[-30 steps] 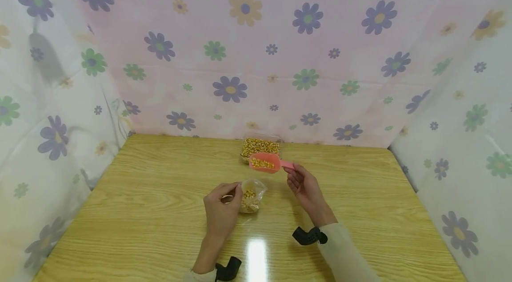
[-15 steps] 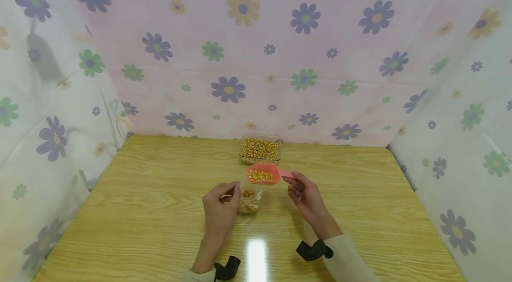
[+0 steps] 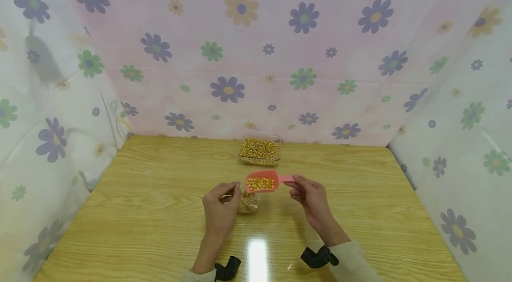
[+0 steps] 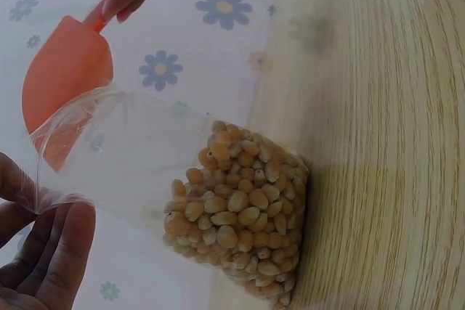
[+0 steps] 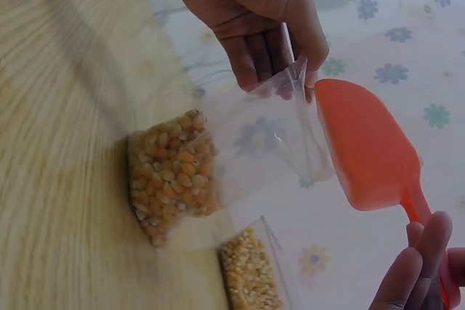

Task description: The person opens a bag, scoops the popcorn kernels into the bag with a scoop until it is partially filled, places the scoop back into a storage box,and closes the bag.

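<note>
My left hand (image 3: 222, 208) pinches the rim of a clear plastic bag (image 4: 138, 136) between thumb and fingers. Corn kernels (image 4: 240, 208) fill the bag's lower part, and it stands upright on the table. By its handle, my right hand (image 3: 314, 200) holds a pink-orange scoop (image 3: 276, 175) level, loaded with corn kernels (image 3: 260, 183). In the head view the scoop overlaps the bag's opening, its front edge close to the left fingertips. From the right wrist, the scoop (image 5: 367, 147) shows right at the bag's mouth.
Behind the scoop, a clear rectangular container (image 3: 260, 157) of corn kernels stands near the back edge of the wooden table (image 3: 160, 175). Flower-patterned cloth (image 3: 256, 51) hangs around the back and both sides.
My right hand has brought the loaded scoop from in front of the container toward me, over the bag's opening. The left hand has stayed at the bag's rim.
</note>
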`<state>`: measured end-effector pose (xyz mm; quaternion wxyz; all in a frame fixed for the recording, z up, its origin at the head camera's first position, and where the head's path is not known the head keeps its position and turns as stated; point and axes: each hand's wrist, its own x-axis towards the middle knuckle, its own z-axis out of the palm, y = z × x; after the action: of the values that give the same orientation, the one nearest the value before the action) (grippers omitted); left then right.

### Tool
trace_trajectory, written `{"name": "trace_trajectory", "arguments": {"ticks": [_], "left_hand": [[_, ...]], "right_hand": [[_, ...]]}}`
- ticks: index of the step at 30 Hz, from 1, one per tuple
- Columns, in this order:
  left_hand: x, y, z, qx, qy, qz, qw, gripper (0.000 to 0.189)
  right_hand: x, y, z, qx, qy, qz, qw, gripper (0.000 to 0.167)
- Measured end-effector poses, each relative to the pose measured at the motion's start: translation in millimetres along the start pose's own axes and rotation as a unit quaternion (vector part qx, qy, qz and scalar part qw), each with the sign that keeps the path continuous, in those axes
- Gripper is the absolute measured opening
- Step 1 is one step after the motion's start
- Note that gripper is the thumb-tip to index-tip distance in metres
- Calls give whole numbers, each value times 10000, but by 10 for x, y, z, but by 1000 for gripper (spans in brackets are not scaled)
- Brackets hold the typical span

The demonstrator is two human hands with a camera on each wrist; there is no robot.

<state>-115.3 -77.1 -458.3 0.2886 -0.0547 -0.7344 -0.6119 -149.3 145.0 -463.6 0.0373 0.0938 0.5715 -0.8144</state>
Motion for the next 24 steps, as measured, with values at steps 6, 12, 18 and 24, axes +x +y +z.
{"name": "trace_trajectory", "arguments": {"ticks": [6, 12, 18, 24], "left_hand": [[-10, -160, 4, -45, 12, -49, 10000, 13], [-28, -327, -15, -198, -57, -46, 9998, 13], [-26, -333, -23, -207, -79, -53, 9997, 12], [-13, -314, -20, -176, -75, -182, 9997, 14]], "right_hand": [[-43, -102, 24, -602, -4, -559, 9966, 22], [-124, -177, 72, -1059, 27, -921, 9901, 29], [-211, -210, 150, -1409, -247, -1599, 9767, 29], [-307, -297, 250, -1991, -374, -2513, 9465, 20]]}}
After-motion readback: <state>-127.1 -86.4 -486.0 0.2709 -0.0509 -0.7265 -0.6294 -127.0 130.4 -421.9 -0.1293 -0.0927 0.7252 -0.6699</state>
